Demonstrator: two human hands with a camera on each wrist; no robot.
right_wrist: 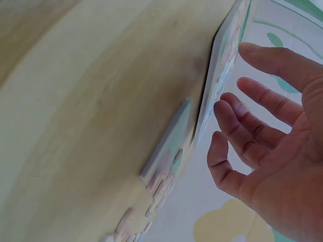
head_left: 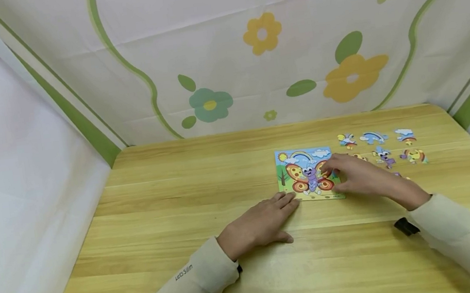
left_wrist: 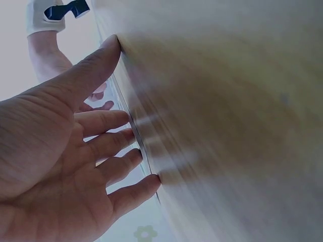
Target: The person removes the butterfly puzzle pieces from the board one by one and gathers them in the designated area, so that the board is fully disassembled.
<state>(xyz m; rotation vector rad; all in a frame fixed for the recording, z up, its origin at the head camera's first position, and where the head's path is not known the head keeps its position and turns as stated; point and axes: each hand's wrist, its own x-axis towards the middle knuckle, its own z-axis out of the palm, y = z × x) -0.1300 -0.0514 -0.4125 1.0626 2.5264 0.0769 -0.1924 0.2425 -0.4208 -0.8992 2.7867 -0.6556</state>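
Note:
A butterfly picture puzzle board [head_left: 308, 172] lies flat on the wooden table, with a sun, rainbow and clouds across its top. My left hand [head_left: 264, 222] rests palm down, its fingertips at the board's lower left corner and the thumb spread on the tabletop. In the left wrist view the fingers of that hand are nearly straight. Over the right side of the board is my right hand [head_left: 359, 175], its fingers loosely bent. The right wrist view shows nothing between its thumb and fingers [right_wrist: 232, 118], which are close to the board's face [right_wrist: 224, 70].
Loose puzzle pieces lie in rows right of the board, among them a rainbow piece [head_left: 373, 138], a purple piece [head_left: 384, 157] and a yellow and red piece [head_left: 414, 156]. Some are partly hidden by the right hand. A flower-printed cloth [head_left: 228, 59] hangs behind the table [head_left: 171, 198].

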